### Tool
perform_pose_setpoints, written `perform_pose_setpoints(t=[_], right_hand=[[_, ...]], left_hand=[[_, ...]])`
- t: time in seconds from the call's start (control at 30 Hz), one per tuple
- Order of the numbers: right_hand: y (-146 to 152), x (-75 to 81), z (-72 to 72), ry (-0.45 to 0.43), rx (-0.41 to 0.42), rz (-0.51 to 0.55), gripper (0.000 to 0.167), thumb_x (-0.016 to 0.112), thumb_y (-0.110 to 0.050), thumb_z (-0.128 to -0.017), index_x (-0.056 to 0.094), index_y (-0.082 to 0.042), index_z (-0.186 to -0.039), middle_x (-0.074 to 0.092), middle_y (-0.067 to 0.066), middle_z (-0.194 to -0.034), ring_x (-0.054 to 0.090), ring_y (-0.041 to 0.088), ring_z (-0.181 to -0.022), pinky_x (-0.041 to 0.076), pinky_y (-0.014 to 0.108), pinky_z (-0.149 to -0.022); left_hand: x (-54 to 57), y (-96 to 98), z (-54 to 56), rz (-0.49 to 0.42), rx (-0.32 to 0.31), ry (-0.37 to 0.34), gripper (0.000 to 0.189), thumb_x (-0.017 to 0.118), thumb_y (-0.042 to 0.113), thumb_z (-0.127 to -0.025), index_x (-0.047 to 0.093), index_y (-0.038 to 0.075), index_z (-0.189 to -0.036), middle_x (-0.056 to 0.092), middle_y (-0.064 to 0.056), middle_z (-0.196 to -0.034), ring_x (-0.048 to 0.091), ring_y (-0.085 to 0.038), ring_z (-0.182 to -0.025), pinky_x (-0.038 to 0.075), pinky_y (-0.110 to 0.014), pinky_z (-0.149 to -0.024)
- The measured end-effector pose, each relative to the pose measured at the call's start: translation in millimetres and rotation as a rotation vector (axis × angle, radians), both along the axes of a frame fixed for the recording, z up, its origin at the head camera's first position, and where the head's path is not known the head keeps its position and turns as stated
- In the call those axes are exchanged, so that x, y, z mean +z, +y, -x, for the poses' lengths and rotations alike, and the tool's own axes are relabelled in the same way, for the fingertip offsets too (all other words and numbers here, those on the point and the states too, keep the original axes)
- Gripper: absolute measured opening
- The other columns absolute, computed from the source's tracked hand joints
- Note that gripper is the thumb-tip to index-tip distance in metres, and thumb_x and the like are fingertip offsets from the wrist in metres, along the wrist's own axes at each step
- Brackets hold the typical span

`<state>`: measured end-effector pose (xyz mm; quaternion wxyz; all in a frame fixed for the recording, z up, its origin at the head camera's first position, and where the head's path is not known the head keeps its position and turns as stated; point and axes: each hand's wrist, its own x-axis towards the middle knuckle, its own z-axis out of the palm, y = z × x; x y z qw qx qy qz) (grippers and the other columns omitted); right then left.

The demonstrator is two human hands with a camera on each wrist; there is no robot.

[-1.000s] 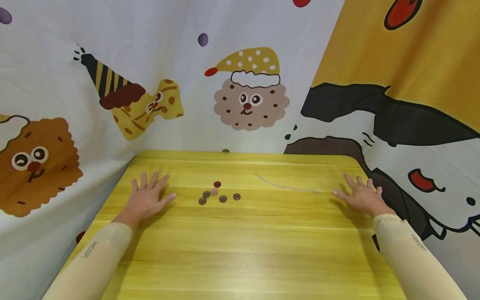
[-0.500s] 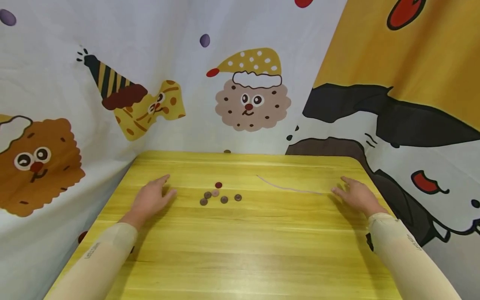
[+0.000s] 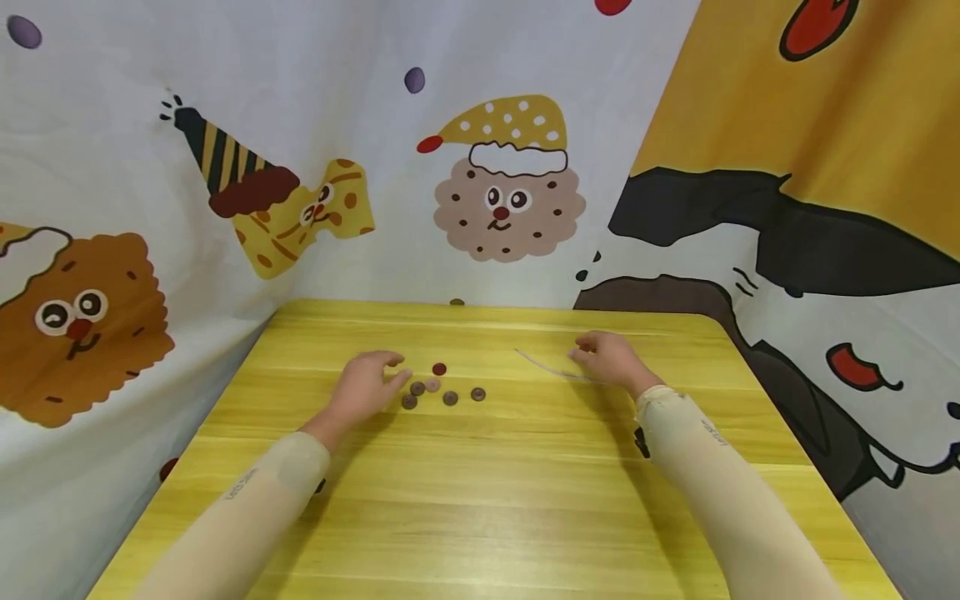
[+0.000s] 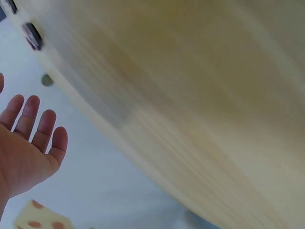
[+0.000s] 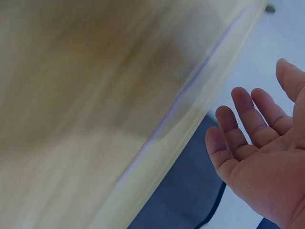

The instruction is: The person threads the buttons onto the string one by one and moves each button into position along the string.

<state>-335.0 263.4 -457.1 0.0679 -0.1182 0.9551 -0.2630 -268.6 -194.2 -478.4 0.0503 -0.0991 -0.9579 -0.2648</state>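
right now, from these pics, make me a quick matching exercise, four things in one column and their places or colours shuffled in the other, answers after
1. left hand
2. right hand
3. string
4. dark red disc

A. thin, pale purple
B. just left of the brown discs in the head view
C. just behind the pale pink disc
D. close to the string

Pairs: 1-B, 2-D, 3-A, 4-C

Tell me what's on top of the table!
Six buttons and a string lie on the table. In the head view, the right grip covers one end of the string.
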Motion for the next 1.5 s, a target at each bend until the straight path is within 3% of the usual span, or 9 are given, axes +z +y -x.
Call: perform_pose_setpoints(t=[0.2, 0.43, 0.73, 1.0, 1.2, 1.5], right_hand=[[-59.0, -4.3, 11.3, -0.051, 0.036, -0.002, 0.055, 0.061, -0.035, -0.11, 0.056, -0.001, -0.152, 0.064, 0.022, -0.147, 0.062, 0.041, -0.134, 0.051, 0.057, -0.112], [-90.1, -15.6, 18.6, 0.017, -0.031, -0.178, 0.045, 0.065, -0.033, -0.107, 0.066, -0.006, -0.143, 0.074, 0.015, -0.134, 0.07, 0.034, -0.119, 0.055, 0.056, -0.104], [-101.7, -18.5, 24.4, -0.012, -0.136, -0.156, 0.033, 0.067, -0.028, -0.107, 0.073, -0.011, -0.135, 0.073, 0.01, -0.138, 0.067, 0.035, -0.126, 0.052, 0.058, -0.107], [-106.3, -16.5, 23.9, -0.042, -0.105, -0.167, 0.027, 0.065, -0.024, -0.108, 0.075, -0.013, -0.131, 0.073, 0.008, -0.138, 0.069, 0.03, -0.117, 0.055, 0.053, -0.104], [-107.5, -22.4, 22.3, -0.004, -0.054, -0.221, 0.027, 0.061, -0.024, -0.111, 0.072, -0.01, -0.131, 0.074, 0.011, -0.134, 0.07, 0.033, -0.119, 0.057, 0.054, -0.103], [-107.1, -26.2, 15.6, -0.042, -0.012, -0.193, 0.028, 0.058, -0.026, -0.112, 0.066, -0.007, -0.132, 0.072, 0.012, -0.13, 0.07, 0.031, -0.114, 0.056, 0.051, -0.101]], left_hand=[[2.3, 32.3, 3.8, 0.012, -0.057, 0.023, 0.048, 0.075, 0.045, -0.1, 0.075, 0.008, -0.131, 0.074, -0.014, -0.137, 0.06, -0.044, -0.137, 0.043, -0.063, -0.12], [0.9, 60.2, 7.4, 0.061, -0.137, 0.066, 0.033, 0.078, 0.034, -0.1, 0.08, 0.01, -0.122, 0.078, -0.01, -0.129, 0.066, -0.04, -0.127, 0.046, -0.063, -0.115], [-1.1, 78.8, 9.3, 0.106, -0.181, 0.104, 0.037, 0.084, 0.039, -0.094, 0.081, 0.012, -0.12, 0.077, -0.009, -0.129, 0.065, -0.039, -0.127, 0.045, -0.065, -0.113], [-1.3, 90.4, 5.6, 0.13, -0.195, 0.062, 0.038, 0.084, 0.041, -0.094, 0.08, 0.014, -0.121, 0.075, -0.008, -0.134, 0.062, -0.039, -0.13, 0.043, -0.064, -0.115], [-4.9, 99.6, 3.3, 0.149, -0.202, 0.037, 0.041, 0.085, 0.043, -0.093, 0.079, 0.015, -0.123, 0.074, -0.008, -0.136, 0.06, -0.037, -0.131, 0.042, -0.062, -0.116], [-10.9, 107.3, 9.1, 0.235, -0.189, -0.004, 0.045, 0.081, 0.049, -0.094, 0.078, 0.018, -0.127, 0.071, -0.006, -0.141, 0.056, -0.035, -0.135, 0.04, -0.061, -0.118]])
